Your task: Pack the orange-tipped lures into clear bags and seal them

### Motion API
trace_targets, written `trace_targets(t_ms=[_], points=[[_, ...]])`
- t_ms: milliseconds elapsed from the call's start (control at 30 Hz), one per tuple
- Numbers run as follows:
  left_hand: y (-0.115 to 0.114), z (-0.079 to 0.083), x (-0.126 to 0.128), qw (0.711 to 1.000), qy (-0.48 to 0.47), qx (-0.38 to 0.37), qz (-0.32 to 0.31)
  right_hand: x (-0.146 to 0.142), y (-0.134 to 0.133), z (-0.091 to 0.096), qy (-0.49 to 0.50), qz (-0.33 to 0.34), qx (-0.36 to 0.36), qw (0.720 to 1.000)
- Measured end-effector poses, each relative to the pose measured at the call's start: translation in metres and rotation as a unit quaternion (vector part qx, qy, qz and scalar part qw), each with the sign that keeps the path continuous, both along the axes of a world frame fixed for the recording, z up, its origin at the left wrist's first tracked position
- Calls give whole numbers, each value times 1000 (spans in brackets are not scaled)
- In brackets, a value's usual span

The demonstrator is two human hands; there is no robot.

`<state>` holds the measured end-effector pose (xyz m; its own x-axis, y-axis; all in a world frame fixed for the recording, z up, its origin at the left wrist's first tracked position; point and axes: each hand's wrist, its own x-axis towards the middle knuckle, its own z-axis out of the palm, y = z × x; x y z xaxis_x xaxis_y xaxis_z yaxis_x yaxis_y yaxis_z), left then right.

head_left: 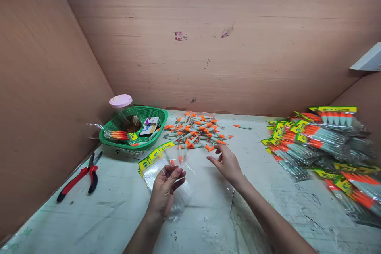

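My left hand (165, 187) pinches the mouth of a clear plastic bag (178, 190) with a yellow-green header, which lies on a small stack of empty bags (151, 158). One orange-tipped lure seems to sit in the bag's opening. My right hand (228, 163) is open, fingers spread, reaching toward the near edge of a loose pile of white lures with orange tips (195, 133). It holds nothing.
A green basket (154, 137) at the left holds a pink-lidded jar (122, 109), a packed bag and small boxes. Red-handled pliers (80, 176) lie front left. Filled lure packs (321, 143) are heaped at the right. Brown board walls enclose the white table.
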<state>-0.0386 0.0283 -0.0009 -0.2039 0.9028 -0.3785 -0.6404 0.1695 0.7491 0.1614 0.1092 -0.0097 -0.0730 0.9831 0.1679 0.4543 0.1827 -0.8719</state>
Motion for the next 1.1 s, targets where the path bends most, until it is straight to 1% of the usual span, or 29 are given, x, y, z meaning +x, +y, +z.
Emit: trace_targets(t_ms=[100,167,267,400,533,633,800,1000,1100], points=[[3,-3,-4,1000,8,16,14,-12,27,-7,-19,-14,21,1000],[4,-5,-4,1000,8,16,16,-15,33,-7,-21,-8,23,999],[3,-7,-3,1000,8,13,13,-1,26,-1,-14,-5,10,1000],[2,-5,-1,1000,7,8,10,40,1,7,8,3,-54,998],[1,-4,-1,1000,1,7,13,71,-21,7,37,3,-123,992],[0,-3,-2,1000,-2,9,17,83,-27,7,61,-16,-142,988],[0,-3,0,1000,0,8,23,95,-27,9,105,-48,-143,983],[1,-5,0,999,17,19,19,91,-9,4,152,-84,-107,979],[2,-6,-2,999,16,18,31,97,-5,9,146,-75,-104,981]])
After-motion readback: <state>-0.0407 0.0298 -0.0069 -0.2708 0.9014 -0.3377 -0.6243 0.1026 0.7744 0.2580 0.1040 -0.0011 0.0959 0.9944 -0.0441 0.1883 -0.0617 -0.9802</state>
